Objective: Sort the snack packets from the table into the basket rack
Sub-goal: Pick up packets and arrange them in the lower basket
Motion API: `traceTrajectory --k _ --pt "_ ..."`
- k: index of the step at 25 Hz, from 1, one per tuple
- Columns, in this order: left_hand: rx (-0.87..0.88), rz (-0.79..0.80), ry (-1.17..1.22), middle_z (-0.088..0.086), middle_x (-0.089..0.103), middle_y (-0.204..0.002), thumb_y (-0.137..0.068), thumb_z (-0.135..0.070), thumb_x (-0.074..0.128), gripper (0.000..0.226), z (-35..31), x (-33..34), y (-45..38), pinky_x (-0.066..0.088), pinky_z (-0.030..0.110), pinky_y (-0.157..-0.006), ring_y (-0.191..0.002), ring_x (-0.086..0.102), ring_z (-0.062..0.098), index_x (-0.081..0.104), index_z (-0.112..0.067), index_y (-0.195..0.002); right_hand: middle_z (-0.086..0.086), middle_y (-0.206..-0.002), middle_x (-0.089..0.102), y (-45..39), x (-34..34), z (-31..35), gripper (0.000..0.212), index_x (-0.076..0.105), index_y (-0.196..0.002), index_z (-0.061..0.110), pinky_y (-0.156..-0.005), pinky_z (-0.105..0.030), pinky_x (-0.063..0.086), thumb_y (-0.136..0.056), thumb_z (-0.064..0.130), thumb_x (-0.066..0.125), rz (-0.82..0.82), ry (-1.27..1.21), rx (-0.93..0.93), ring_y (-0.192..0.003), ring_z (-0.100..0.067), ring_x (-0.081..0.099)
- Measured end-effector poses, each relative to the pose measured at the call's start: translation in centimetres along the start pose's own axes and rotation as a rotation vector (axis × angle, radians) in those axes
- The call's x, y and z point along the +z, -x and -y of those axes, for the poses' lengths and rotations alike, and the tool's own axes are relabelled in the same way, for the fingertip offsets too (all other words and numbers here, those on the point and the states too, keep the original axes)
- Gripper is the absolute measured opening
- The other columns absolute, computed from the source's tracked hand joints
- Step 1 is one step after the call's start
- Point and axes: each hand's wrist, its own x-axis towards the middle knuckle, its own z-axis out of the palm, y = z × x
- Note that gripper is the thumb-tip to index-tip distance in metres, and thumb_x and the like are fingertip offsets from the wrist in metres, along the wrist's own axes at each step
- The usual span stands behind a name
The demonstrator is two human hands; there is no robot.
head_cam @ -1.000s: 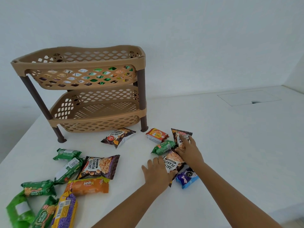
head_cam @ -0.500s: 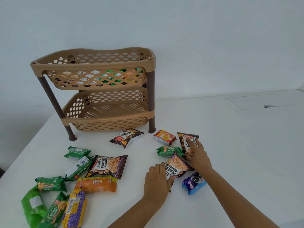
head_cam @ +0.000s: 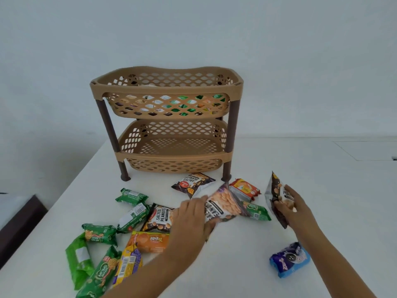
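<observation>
Your left hand and right hand each grip a salted peanuts packet; the basket rack's upper tier holds packets.

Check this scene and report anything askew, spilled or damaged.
Nothing stands out. The rack stands upright on the table, and the loose packets look whole. The left hand and right hand each hold a peanut packet.

hands gripping peanut packets, basket rack
</observation>
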Motion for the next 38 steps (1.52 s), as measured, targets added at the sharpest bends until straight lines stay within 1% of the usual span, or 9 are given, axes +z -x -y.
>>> traceTrajectory --k 5,7,10,14,20,26,33,36,38 --pt "-0.102 -0.037 -0.186 0.004 0.059 -0.106 -0.084 -0.065 0.01 0.074 6.3 -3.9 -2.4 0.037 0.031 -0.076 -0.094 0.05 0.02 0.05 -0.014 -0.12 0.017 -0.105 0.061 2.5 5.9 4.5 0.052 0.051 -0.114 0.047 -0.078 -0.008 0.048 -0.082 0.01 0.068 0.303 0.082 -0.259 -0.089 0.0 0.062" --pt "-0.136 -0.058 -0.262 0.011 0.061 -0.097 -0.087 -0.061 0.02 0.066 8.6 -4.4 -3.4 0.04 0.037 -0.071 -0.087 0.053 0.028 0.055 -0.008 -0.107 0.013 -0.111 0.058 2.2 8.3 5.9 0.052 0.051 -0.12 0.039 -0.08 -0.004 0.046 -0.082 0.008 0.067 0.391 0.155 -0.337 -0.096 -0.003 0.059" --pt "-0.179 -0.118 -0.277 0.016 0.061 -0.096 -0.089 -0.047 0.043 0.046 11.1 -5.2 -6.1 0.042 0.043 -0.071 -0.088 0.054 0.035 0.054 -0.004 -0.101 0.005 -0.111 0.053 0.5 11.6 8.6 0.058 0.045 -0.134 0.03 -0.078 -0.005 0.043 -0.083 0.013 0.066 0.423 0.231 -0.41 -0.094 -0.007 0.054" --pt "-0.245 -0.097 -0.221 0.018 0.059 -0.108 -0.089 -0.045 0.048 0.047 13.7 -5.5 -10.9 0.041 0.049 -0.082 -0.101 0.051 0.039 0.051 -0.003 -0.11 0.004 -0.125 0.051 -3.6 15.4 12.4 0.063 0.04 -0.138 0.028 -0.084 -0.005 0.037 -0.083 0.012 0.065 0.359 0.297 -0.556 -0.114 -0.012 0.048" --pt "-0.385 0.026 -0.217 0.022 0.05 -0.13 -0.091 -0.048 0.043 0.06 18.9 -4.0 -19.8 0.039 0.051 -0.095 -0.121 0.042 0.041 0.04 -0.002 -0.129 -0.011 -0.138 0.048 -14.1 22.7 15.1 0.071 0.03 -0.141 0.017 -0.099 -0.036 0.04 -0.08 0.019 0.068 0.247 0.61 -0.519 -0.124 -0.029 0.046" --pt "-0.465 0.2 -0.081 0.016 0.056 -0.128 -0.088 -0.043 0.054 0.056 25.2 -0.5 -26.5 0.044 0.04 -0.088 -0.115 0.052 0.035 0.042 -0.01 -0.132 -0.013 -0.131 0.052 -22.3 27.8 14.0 0.069 0.032 -0.137 0.011 -0.082 -0.033 0.044 -0.079 0.01 0.069 0.336 0.887 -0.39 -0.116 -0.03 0.051" --pt "-0.386 0.199 -0.12 0.01 0.05 -0.134 -0.084 -0.024 0.065 0.055 29.2 2.8 -29.6 0.047 0.041 -0.089 -0.117 0.049 0.031 0.041 -0.018 -0.133 -0.019 -0.13 0.051 -26.6 30.6 13.7 0.038 0.045 -0.13 0.003 -0.098 -0.039 0.039 -0.092 0.01 0.049 0.56 1.104 -0.453 -0.12 -0.034 0.048" --pt "-0.321 0.465 -0.33 0.012 0.025 -0.152 -0.088 -0.022 0.058 0.066 30.6 4.3 -30.1 0.029 0.048 -0.11 -0.139 0.022 0.033 0.024 -0.018 -0.144 -0.021 -0.132 0.051 -26.5 31.9 12.7 0.036 0.047 -0.128 0.001 -0.108 -0.049 0.035 -0.093 0.01 0.052 0.542 0.781 -0.553 -0.125 -0.035 0.045" --pt "-0.328 0.617 -0.372 0.013 -0.001 -0.157 -0.091 -0.025 0.054 0.079 30.6 5.6 -29.6 0.006 0.045 -0.116 -0.143 -0.004 0.033 0.0 -0.015 -0.147 -0.012 -0.147 0.039 -26.8 32.6 12.7 0.051 0.038 -0.138 0.013 -0.112 -0.049 0.029 -0.091 0.005 0.053 0.591 0.915 -0.578 -0.134 -0.032 0.036"
